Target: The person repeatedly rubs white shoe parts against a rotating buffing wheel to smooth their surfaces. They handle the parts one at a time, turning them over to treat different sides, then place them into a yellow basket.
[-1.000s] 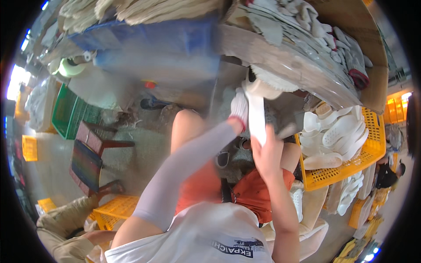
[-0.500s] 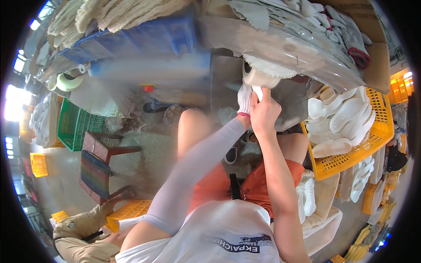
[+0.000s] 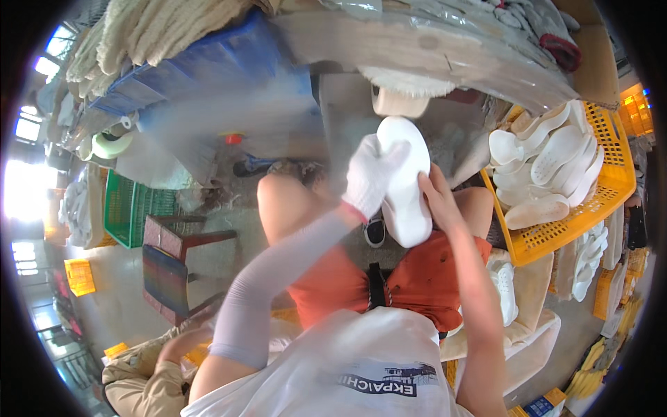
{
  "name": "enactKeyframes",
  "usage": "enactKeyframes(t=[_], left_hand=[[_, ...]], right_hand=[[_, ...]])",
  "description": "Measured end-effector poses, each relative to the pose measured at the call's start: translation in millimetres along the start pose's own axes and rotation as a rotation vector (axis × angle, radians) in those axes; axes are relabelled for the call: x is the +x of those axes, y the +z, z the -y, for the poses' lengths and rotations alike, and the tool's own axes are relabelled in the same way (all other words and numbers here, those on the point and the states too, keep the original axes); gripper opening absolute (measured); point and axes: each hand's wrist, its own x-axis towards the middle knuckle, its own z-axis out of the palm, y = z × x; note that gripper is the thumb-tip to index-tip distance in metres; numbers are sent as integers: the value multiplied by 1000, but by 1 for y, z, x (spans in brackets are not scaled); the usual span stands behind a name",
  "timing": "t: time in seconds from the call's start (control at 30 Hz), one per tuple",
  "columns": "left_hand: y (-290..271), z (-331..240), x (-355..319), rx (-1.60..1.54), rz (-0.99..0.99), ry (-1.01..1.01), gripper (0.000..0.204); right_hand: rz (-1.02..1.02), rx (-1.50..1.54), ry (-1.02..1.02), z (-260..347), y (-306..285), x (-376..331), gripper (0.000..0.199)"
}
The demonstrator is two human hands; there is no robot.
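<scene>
A white shoe sole (image 3: 407, 187) is held tilted above my lap, its broad smooth face turned up toward me. My left hand (image 3: 369, 174), in a white knit glove with a red cuff, grips its left edge with the thumb across the face. My bare right hand (image 3: 440, 199) holds its right edge near the middle; some of those fingers are hidden behind the sole. Just beyond the sole's far end is a pale cylindrical roller (image 3: 401, 102), with a white bristly wheel (image 3: 410, 82) beside it.
A yellow basket (image 3: 556, 233) piled with white soles (image 3: 556, 156) stands at right. To the left are a stool (image 3: 167, 267), a green crate (image 3: 119, 208) and a seated person's leg (image 3: 142, 379). A blue bin (image 3: 208, 66) and stacked gloves (image 3: 149, 31) are at the far side.
Both hands have drawn back toward me from the roller. The sole, mostly hidden before, now shows its whole broad face. My left hand has shifted left, apart from the right.
</scene>
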Motion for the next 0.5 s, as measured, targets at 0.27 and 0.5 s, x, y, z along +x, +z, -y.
enactKeyframes(t=[0.27,0.5], left_hand=[[-5,-54,-14,917,112,282,61],[-64,3,12,-343,305,18,42]], right_hand=[[-267,462,-89,-64,93,60,39],[132,280,-158,1,30,-65,60]])
